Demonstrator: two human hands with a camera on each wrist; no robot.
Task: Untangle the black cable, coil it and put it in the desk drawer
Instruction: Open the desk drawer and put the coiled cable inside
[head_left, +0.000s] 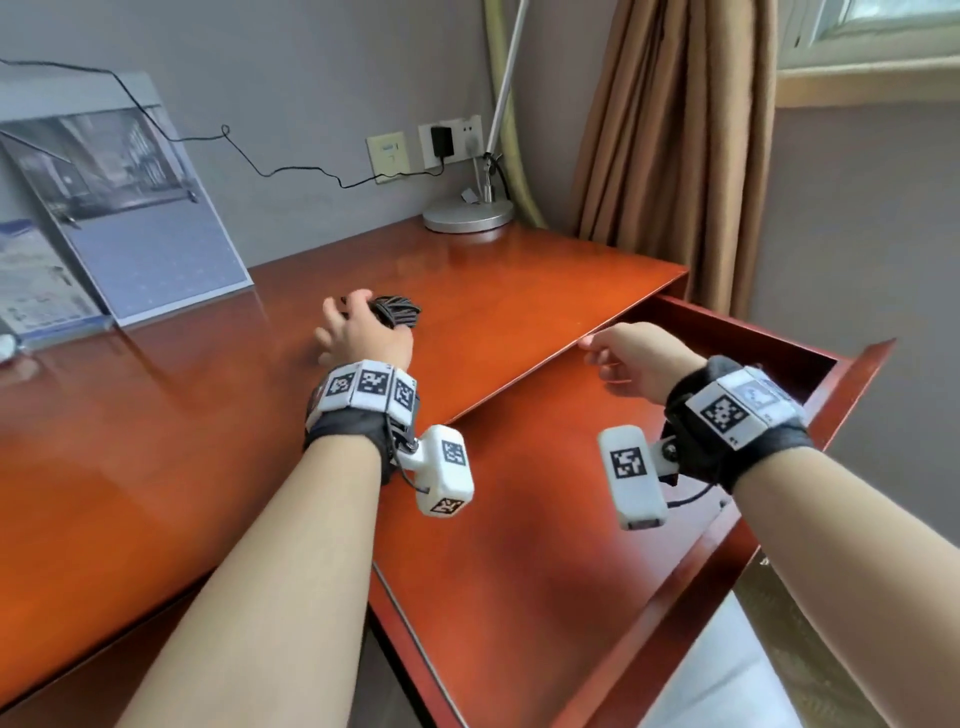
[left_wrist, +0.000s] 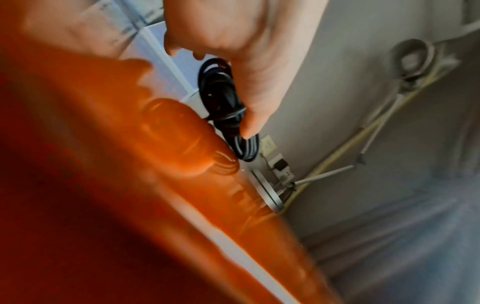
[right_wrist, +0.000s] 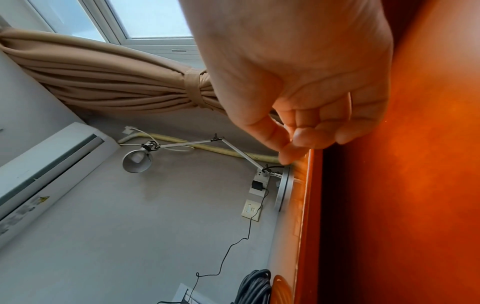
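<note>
Black cable (head_left: 397, 310) sits coiled on the worktop (head_left: 182, 415), left hand (head_left: 363, 332) over it. Left wrist view: thumb and fingers (left_wrist: 249, 115) curl round the bundle (left_wrist: 228, 111), lower loops touching the wood. Right hand (head_left: 636, 358) hovers over the open drawer (head_left: 545, 519), just beside the worktop's front edge; right wrist view shows its fingers (right_wrist: 306, 133) curled loosely, thumb tip meeting them, nothing held. Drawer floor bare beneath it, walls on the far and right sides. Lamp base (head_left: 467, 214) stands near the back wall. Only the right wrist view shows the lamp head (right_wrist: 137, 160) and tied curtain (right_wrist: 109, 86).
</note>
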